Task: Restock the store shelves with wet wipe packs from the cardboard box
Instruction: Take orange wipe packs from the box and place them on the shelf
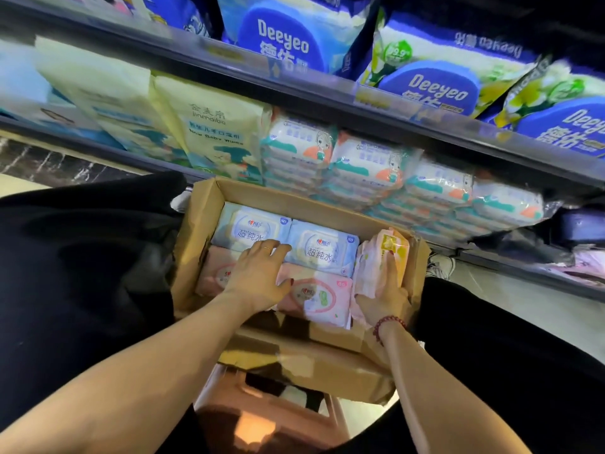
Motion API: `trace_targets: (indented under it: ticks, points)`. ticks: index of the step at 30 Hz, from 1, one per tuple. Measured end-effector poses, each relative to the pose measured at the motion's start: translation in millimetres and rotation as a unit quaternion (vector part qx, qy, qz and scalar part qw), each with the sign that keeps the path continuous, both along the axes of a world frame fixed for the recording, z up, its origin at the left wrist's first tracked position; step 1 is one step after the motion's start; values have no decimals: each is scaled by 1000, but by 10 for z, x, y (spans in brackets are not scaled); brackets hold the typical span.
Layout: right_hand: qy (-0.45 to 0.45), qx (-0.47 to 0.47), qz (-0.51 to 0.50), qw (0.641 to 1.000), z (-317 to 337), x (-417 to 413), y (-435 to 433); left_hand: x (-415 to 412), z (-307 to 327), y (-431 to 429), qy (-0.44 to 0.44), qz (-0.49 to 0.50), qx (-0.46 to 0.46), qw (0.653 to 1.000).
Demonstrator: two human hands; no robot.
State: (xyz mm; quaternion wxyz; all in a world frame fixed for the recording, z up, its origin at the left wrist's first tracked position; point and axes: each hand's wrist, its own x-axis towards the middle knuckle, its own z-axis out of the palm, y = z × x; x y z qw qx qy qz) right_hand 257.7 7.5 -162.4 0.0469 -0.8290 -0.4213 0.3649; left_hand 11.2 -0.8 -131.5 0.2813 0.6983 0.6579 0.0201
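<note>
Yellow packs (209,126) stand on the shelf (82,146) at far left. Below them the box (199,231) sits open, blue packs (322,247) along its far side, pink packs (314,296) along the near side. The left hand (258,273) lies flat on the left pink one, fingers spread and fairly straight, tips at the seam with the blue row, gripping nothing. Over at the box's right end, the right hand (383,296), bracelet (388,324) at the wrist, clasps an upright bundle (370,263) of pink and yellow packs, thumb one side, fingers the other.
</note>
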Motion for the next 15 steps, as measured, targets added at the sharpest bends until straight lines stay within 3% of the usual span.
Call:
trace_targets:
  ticks: [3, 6, 8, 12, 15]
  points:
    - [139, 52, -43, 988, 125, 64, 18, -9, 11, -2, 1, -5, 6, 1000]
    - [320, 78, -85, 940, 253, 121, -17, -12, 16, 28, -20, 5, 3, 1000]
    - [392, 66, -74, 915, 330, 98, -27, -29, 30, 62, -68, 46, -6, 997]
    - [466, -26, 63, 882, 527, -3, 52, -82, 161, 163, -291, 210, -29, 933]
    - [530, -95, 88, 838, 630, -43, 80, -211, 352, 241, -379, 242, -118, 885]
